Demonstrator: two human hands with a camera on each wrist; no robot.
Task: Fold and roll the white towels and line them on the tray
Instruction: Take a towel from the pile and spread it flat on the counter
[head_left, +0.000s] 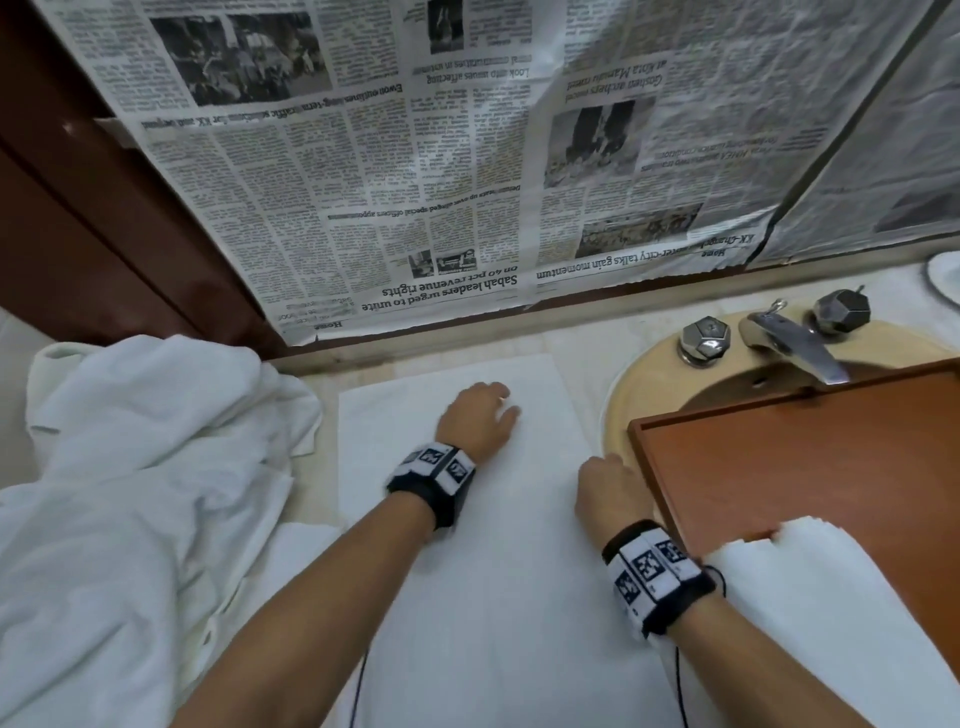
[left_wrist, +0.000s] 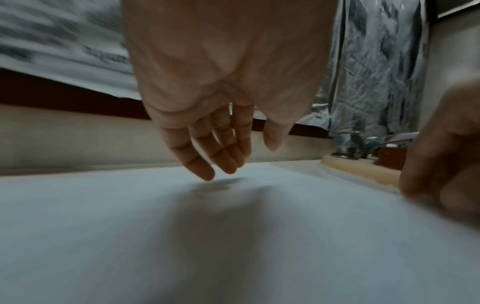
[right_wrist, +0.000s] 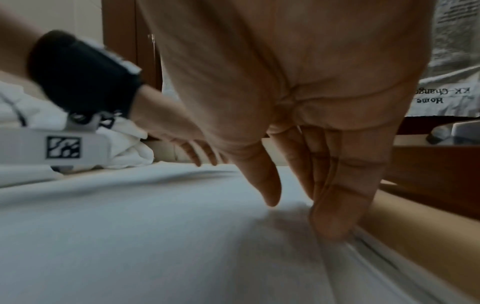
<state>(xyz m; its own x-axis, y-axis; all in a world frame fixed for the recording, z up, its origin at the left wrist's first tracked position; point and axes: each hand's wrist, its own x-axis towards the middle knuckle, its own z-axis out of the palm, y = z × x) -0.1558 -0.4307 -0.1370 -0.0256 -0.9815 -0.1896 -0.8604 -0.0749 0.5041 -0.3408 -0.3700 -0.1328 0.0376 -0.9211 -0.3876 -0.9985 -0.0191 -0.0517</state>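
A white towel (head_left: 467, 582) (left_wrist: 116, 236) (right_wrist: 130, 236) lies flat as a long strip on the counter. My left hand (head_left: 493, 410) (left_wrist: 239, 162) hovers over its far part, fingers straight and relaxed, tips just above or barely touching the cloth. Straight fingers of my right hand (head_left: 608, 483) (right_wrist: 301, 216) press on the towel's layered right edge, thumb apart. The brown wooden tray (head_left: 831, 467) sits over the sink at right. A rolled white towel (head_left: 810, 613) lies at the tray's near corner. Neither hand holds anything.
A heap of crumpled white towels (head_left: 130, 467) fills the counter at left. The beige sink (head_left: 639, 395) and chrome faucet (head_left: 795, 348) lie behind the tray. Newspaper (head_left: 415, 182) covers the wall behind the counter. Dark wood panelling (head_left: 78, 208) stands at far left.
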